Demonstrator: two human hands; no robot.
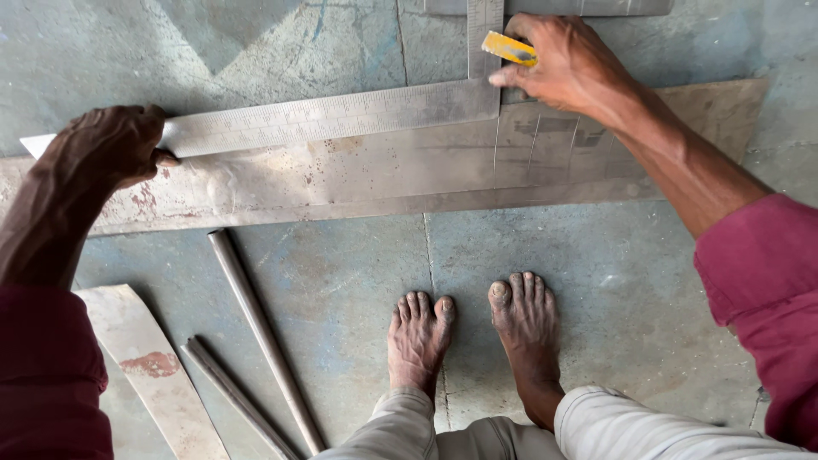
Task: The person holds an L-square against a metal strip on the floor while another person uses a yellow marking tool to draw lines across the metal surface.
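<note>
Steel square (341,115) pinned by left hand (111,145), right hand (567,64) gripping yellow marker (509,48)

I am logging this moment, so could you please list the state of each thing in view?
Steel square: flat on the strip, pressed down.
Metal strip: flat on the floor, several scribed lines.
Yellow marker: gripped in the right hand.
Left hand: pressing the square's end.
Two rods: lying loose.
</note>
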